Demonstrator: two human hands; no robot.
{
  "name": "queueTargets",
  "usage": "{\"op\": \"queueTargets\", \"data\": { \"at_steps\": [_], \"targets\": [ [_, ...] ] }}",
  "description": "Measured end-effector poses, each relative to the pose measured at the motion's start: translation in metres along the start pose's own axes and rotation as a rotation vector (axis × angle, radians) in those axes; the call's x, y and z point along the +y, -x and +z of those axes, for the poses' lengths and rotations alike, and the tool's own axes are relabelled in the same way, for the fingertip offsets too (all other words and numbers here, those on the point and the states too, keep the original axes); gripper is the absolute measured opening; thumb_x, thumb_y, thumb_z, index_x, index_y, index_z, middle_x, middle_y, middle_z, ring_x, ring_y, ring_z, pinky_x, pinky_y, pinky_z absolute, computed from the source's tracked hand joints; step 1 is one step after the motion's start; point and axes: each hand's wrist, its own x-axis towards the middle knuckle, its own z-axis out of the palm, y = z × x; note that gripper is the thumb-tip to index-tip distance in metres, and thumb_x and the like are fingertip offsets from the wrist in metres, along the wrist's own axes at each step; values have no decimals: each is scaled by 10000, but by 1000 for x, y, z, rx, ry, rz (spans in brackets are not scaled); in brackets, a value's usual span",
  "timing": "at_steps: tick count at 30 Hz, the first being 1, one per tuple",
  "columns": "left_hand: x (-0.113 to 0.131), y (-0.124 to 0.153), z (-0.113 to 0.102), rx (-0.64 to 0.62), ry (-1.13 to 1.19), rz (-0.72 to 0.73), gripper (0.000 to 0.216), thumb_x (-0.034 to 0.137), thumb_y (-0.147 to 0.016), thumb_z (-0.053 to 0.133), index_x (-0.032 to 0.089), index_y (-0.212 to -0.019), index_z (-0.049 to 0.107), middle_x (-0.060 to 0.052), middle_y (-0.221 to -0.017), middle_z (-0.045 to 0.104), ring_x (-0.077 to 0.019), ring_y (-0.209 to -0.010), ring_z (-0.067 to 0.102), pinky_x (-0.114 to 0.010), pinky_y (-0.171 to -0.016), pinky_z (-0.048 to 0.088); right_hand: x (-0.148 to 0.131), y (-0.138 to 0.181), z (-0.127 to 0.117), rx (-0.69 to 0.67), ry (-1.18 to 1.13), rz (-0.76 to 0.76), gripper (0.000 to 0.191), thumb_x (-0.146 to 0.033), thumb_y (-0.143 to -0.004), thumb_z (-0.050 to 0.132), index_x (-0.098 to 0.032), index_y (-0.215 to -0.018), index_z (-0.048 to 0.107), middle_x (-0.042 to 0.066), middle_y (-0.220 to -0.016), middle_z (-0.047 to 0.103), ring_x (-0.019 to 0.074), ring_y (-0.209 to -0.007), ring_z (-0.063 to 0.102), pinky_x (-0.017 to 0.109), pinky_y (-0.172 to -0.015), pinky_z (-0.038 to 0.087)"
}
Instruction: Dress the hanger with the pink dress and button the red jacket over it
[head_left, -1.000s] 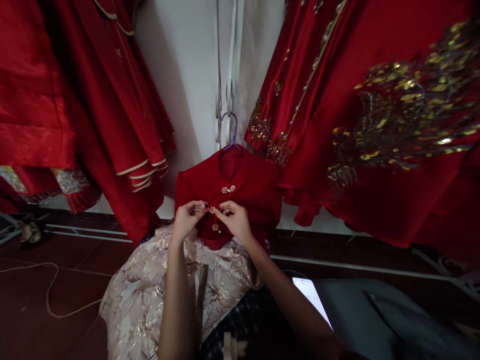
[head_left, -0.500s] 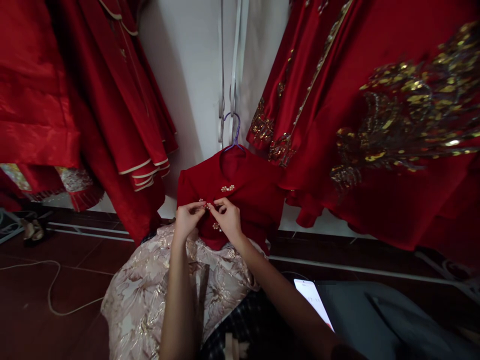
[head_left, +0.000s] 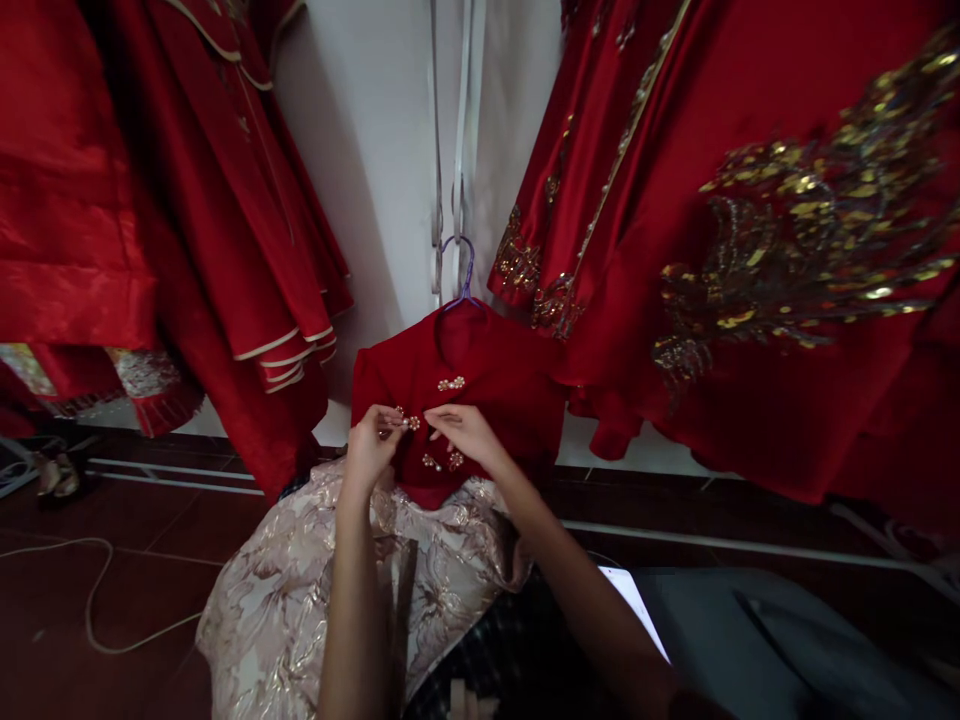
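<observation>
A small red jacket (head_left: 495, 385) hangs on a purple hanger (head_left: 466, 270) in front of a white wall, over a pale gold brocade skirt (head_left: 300, 590). Pearl clasps run down its front: one closed near the collar (head_left: 451, 383), one between my hands (head_left: 411, 422), more lower down (head_left: 442, 461). My left hand (head_left: 371, 440) pinches the left side of the middle clasp. My right hand (head_left: 469, 430) pinches the jacket's edge on the other side of that clasp. Both hands touch the jacket's front.
Red gowns hang on the left (head_left: 150, 200) and on the right with gold sequin embroidery (head_left: 787, 240). A lit phone screen (head_left: 634, 610) lies on a grey surface (head_left: 787, 640) at lower right. A white cable (head_left: 90, 600) trails on the dark red floor.
My hands have drawn slightly apart at the middle clasp, and the lower clasps now show below my right hand. The view shifted a little.
</observation>
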Motion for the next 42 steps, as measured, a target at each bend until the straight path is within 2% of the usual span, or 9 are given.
{"op": "queueTargets", "data": {
  "at_steps": [4, 7, 10, 16, 21, 27, 33, 37, 42],
  "targets": [
    [9, 9, -5, -236, -214, 36, 168, 211, -676, 616, 167, -831, 569, -22, -804, 608, -149, -738, 580, -275, -708, 459, -19, 23, -47, -238, -11, 21, 299, -339, -830, 519, -162, -1034, 646, 102, -977, 687, 154, -774, 659, 197, -499, 473],
    [22, 15, -2, -454, -357, 96, 175, 166, -629, 643, 184, -802, 622, -29, -825, 589, -182, -853, 537, -316, -829, 413, -23, 42, -70, -251, 115, 28, 319, -380, -825, 525, -163, -1020, 655, 94, -930, 696, 160, -744, 656, 206, -490, 468],
    [30, 16, 12, -470, -436, 96, 259, 140, -622, 641, 216, -868, 673, -45, -883, 572, -211, -928, 505, -346, -898, 368, -10, 50, -76, -220, 328, 33, 265, -360, -806, 552, -163, -925, 684, 74, -846, 703, 164, -727, 649, 230, -548, 476],
    [18, 11, 34, -458, -499, 52, 241, 201, -608, 682, 233, -844, 717, -53, -835, 571, -217, -878, 502, -334, -852, 384, 30, 43, -60, -175, 536, 104, 231, -237, -697, 661, -153, -911, 631, 42, -766, 680, 136, -678, 615, 228, -608, 442],
    [21, 9, 20, -498, -370, 126, 144, 266, -665, 655, 197, -775, 717, -26, -711, 605, -159, -732, 519, -255, -713, 397, 36, 38, -49, -168, 554, 94, 208, -243, -616, 711, -173, -763, 582, 3, -682, 630, 120, -622, 569, 211, -548, 388],
    [31, 12, 4, -461, -188, -23, 179, 289, -690, 610, 155, -787, 676, -4, -613, 610, -106, -541, 513, -197, -515, 364, 21, 42, -53, -33, 476, 3, 194, -201, -629, 688, -186, -688, 504, -34, -598, 573, 106, -578, 546, 202, -526, 368],
    [33, 14, 3, -523, -38, -81, 134, 247, -648, 608, 150, -739, 622, -11, -645, 635, -113, -581, 567, -195, -539, 417, -2, 50, -48, -196, 98, 69, 244, -253, -656, 691, -183, -758, 481, -21, -591, 603, 118, -521, 584, 222, -504, 438],
    [31, 13, 1, -550, -29, -104, 98, 210, -622, 603, 144, -695, 599, -12, -666, 640, -112, -615, 570, -196, -563, 431, -2, 47, -25, -83, -95, 69, 252, -210, -678, 660, -188, -827, 458, -24, -659, 590, 119, -556, 612, 235, -523, 493],
    [25, 14, 1, -591, 29, -76, 118, 207, -627, 606, 130, -715, 589, -24, -707, 650, -116, -650, 582, -213, -615, 451, 15, 37, 3, 19, -104, 49, 173, -162, -696, 608, -184, -813, 483, -26, -700, 552, 98, -557, 599, 229, -526, 514]
  ]
}}
